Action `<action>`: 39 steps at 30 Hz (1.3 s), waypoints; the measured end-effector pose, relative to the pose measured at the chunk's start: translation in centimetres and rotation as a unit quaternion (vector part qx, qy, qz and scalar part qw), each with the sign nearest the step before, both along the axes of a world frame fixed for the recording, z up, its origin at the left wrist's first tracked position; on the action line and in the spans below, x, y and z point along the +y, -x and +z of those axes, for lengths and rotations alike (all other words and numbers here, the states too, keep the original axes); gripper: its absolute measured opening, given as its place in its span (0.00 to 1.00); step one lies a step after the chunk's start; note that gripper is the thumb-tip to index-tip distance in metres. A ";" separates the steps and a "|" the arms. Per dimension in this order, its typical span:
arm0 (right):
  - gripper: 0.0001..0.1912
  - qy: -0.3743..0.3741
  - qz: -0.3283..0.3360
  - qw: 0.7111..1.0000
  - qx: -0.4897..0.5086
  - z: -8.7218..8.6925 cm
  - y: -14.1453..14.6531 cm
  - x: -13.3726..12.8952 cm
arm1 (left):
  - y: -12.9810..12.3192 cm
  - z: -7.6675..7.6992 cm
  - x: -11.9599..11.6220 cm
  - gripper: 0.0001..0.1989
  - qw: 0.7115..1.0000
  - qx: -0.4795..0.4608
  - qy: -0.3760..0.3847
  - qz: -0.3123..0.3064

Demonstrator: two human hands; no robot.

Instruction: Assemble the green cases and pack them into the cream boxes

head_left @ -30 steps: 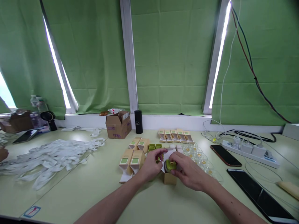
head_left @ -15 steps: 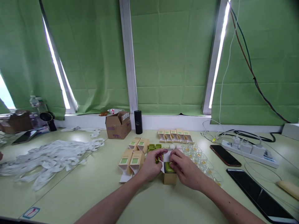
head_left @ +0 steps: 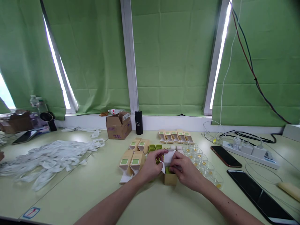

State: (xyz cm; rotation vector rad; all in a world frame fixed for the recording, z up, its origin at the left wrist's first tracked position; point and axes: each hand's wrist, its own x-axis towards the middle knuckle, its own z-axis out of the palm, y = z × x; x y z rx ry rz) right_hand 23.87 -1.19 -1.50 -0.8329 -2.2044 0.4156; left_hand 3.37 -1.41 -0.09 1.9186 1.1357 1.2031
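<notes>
Left hand (head_left: 152, 164): fingers curled, thumb and index close together at the left flap of a small open carton (head_left: 170, 179); can't tell how firm the grip is. Right hand (head_left: 186, 170): fingers bunched, tips dipping into the carton at a green case (head_left: 167, 170); contact point hidden, so can't tell if it's pinched. Carton sits on the table (head_left: 150, 207) between both hands, green case down inside it.

Surroundings, left to right: part of another person's hand (head_left: 1, 155) at the frame edge. Brown box (head_left: 18, 122), a dark-screened phone (head_left: 25, 137) and a black handheld fan (head_left: 48, 118) toward the back. Heap of white straps (head_left: 51, 156), well apart from the work. Cardboard box (head_left: 118, 126) and black cylinder (head_left: 138, 122) by the wall. Four filled-out cartons (head_left: 138, 155) just beside the left hand. More green cases (head_left: 155, 147) behind that hand, partly blocked by it. Row of five cartons (head_left: 175, 137) farther back. Clear cups (head_left: 203, 162) crowd the right hand's outer side, some overlapped by the forearm. Then brown-edged phone (head_left: 226, 156), power strip (head_left: 250, 154) with loose cables, and a larger dark-screened device (head_left: 260, 193).
</notes>
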 end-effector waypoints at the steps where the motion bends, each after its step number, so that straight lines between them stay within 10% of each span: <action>1: 0.13 -0.001 0.002 1.000 0.000 0.0 0.0 0.0 | 0.0 0.0 0.0 0.33 1.000 0.000 0.001 -0.001; 13: 0.13 0.015 -0.012 0.997 0.068 0.7 -0.2 0.1 | 0.2 -0.3 0.2 0.31 1.000 -0.007 0.002 -0.007; 22: 0.14 0.184 -0.064 0.940 0.280 -0.9 -0.5 2.1 | 0.0 -0.3 0.2 0.26 0.999 -0.037 0.012 -0.013; 39: 0.14 0.207 -0.031 0.934 0.290 -2.6 0.5 2.1 | -0.4 -0.8 0.2 0.22 1.000 -0.024 0.000 -0.008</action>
